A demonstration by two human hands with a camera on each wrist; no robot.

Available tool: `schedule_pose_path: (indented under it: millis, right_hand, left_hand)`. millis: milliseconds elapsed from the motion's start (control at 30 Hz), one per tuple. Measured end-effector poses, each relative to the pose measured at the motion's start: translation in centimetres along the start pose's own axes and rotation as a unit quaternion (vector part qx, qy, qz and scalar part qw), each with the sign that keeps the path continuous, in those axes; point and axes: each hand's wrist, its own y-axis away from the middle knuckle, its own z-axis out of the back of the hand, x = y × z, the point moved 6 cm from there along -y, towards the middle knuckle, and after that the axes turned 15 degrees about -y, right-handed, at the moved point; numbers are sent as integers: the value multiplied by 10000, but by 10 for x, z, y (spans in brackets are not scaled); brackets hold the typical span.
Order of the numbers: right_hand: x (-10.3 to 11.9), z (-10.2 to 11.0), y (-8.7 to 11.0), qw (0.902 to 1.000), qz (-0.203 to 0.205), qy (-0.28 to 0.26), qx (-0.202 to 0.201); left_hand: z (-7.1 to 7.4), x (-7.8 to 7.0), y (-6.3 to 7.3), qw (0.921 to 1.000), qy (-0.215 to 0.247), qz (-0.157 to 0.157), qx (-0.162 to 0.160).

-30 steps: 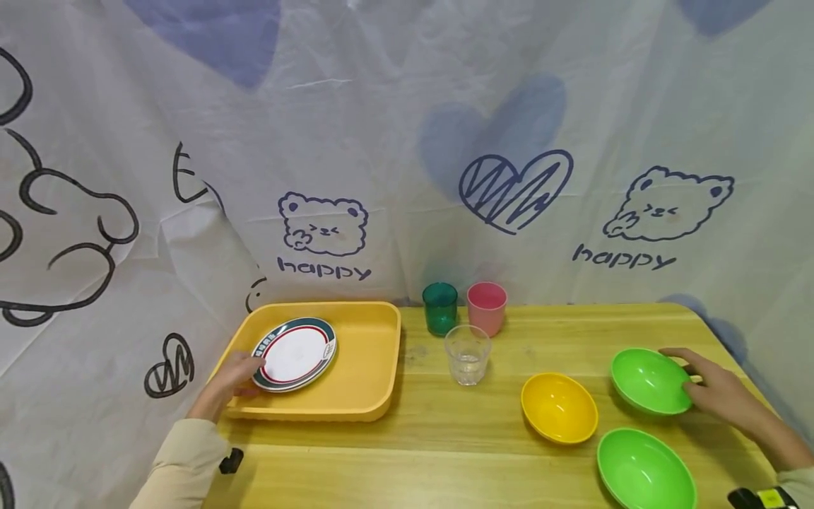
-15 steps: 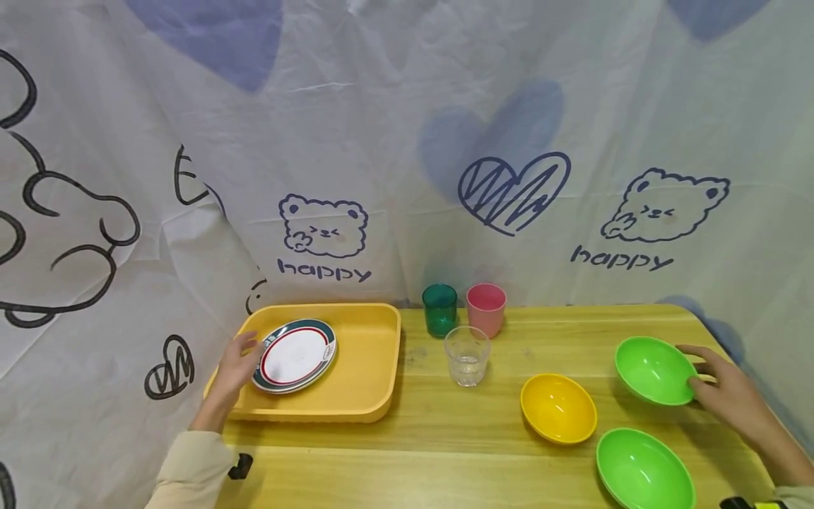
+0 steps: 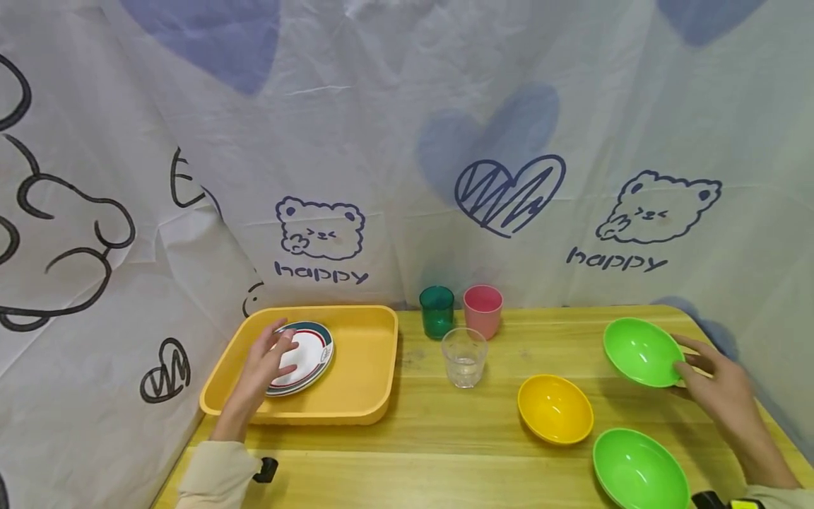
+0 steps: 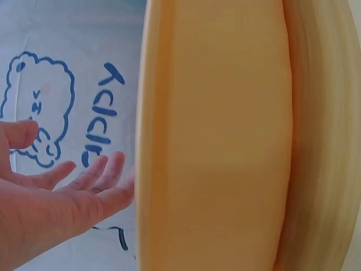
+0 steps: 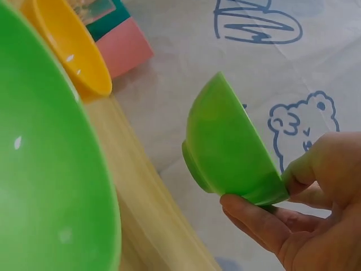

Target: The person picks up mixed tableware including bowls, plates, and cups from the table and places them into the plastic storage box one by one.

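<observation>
My right hand pinches the rim of a green bowl at its right side, thumb on one face and fingers on the other. That bowl hangs raised above the table in the right wrist view. My left hand, fingers spread, hovers over the left part of the yellow tray, holding nothing. Behind it, partly covered, white plates with a dark green rim and red ring lie stacked in the tray. A second green bowl and a yellow bowl stand on the table near the right hand.
A clear glass stands mid-table, with a teal cup and a pink cup behind it. A printed cloth hangs along the table's back edge and left side. The wooden table extends in front.
The left hand has let go of the plate's edge, lifted, and moved right over the plates. The right hand has raised the green bowl and carried it away from me.
</observation>
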Motion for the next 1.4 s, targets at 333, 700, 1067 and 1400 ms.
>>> schedule_pose_path:
  millis: [333, 700, 1067, 1400]
  right_hand:
    - [15, -22, -5, 9989, 203, -409, -145]
    - [18, -46, 0, 9994, 153, -310, -95]
    - [25, -63, 2, 9976, 214, -657, -11]
    - [35, -85, 6, 9981, 173, -585, 34]
  left_hand:
    - [-25, -12, 1, 9989, 381, -159, 210]
    - [-47, -21, -1, 9968, 672, -273, 337]
    - [-62, -34, 6, 9941, 815, -590, 412]
    - [-82, -51, 10, 9900, 963, -827, 620]
